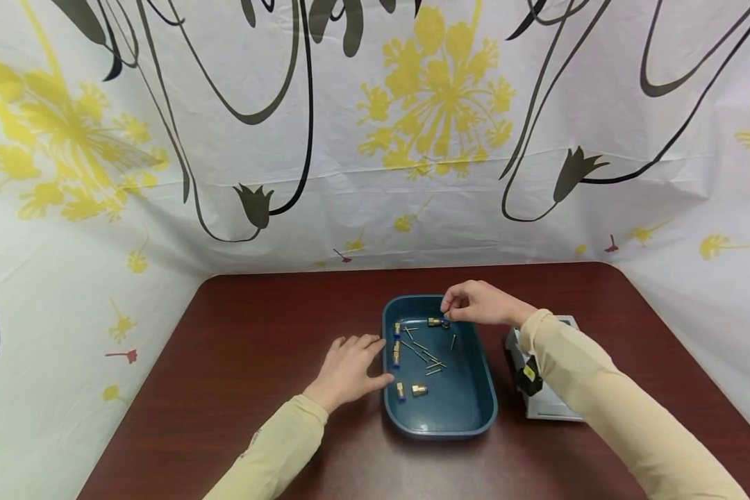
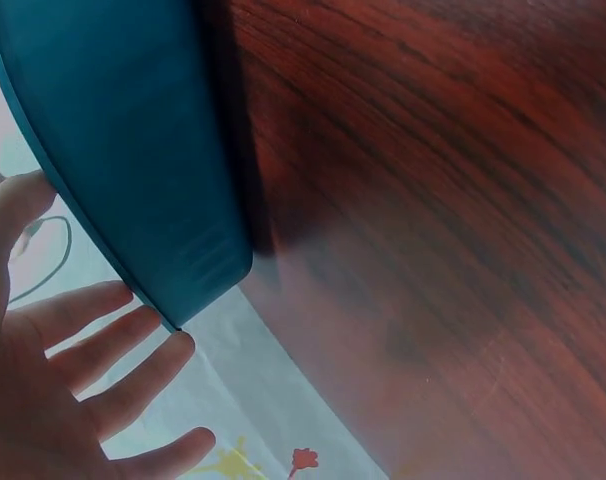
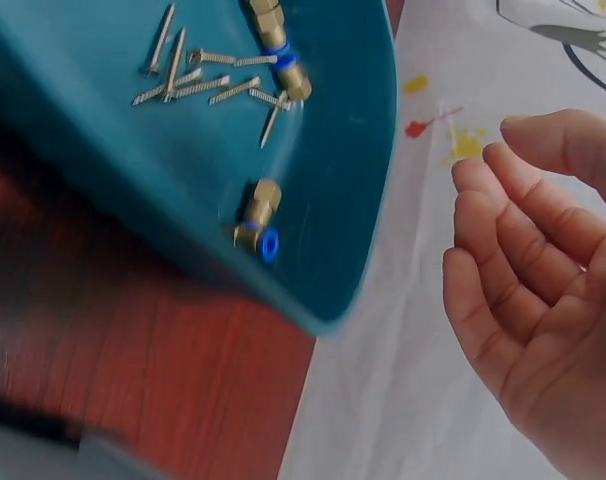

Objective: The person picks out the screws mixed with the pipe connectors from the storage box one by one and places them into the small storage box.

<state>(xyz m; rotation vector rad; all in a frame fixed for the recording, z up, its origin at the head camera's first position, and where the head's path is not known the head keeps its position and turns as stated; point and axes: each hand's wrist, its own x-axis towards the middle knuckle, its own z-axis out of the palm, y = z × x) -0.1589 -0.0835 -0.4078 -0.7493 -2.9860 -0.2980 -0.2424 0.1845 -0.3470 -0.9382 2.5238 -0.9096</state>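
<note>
A blue plastic tray [image 1: 456, 410] on the table holds several screws [image 1: 433, 357] and several brass push-in fittings [image 1: 419, 390] with blue ends. My left hand [image 1: 353, 368] is at the tray's left rim, fingers spread and fairly straight; in the left wrist view some fingertips [image 2: 173, 345] touch the rim. Above the far right corner of the tray is my right hand [image 1: 484, 303], loosely curled. The right wrist view shows nothing between its thumb and fingers [image 3: 473, 220]. Two brass fittings [image 3: 261, 205] lie close together in that corner, near the right hand.
Right of the tray, partly under the right forearm, stands a light grey box-like device [image 1: 553, 403] with a black part [image 1: 528, 375] bearing a yellow label. The dark red wooden table [image 1: 256, 333] is bordered by a white patterned cloth [image 1: 325, 236] at the back and sides.
</note>
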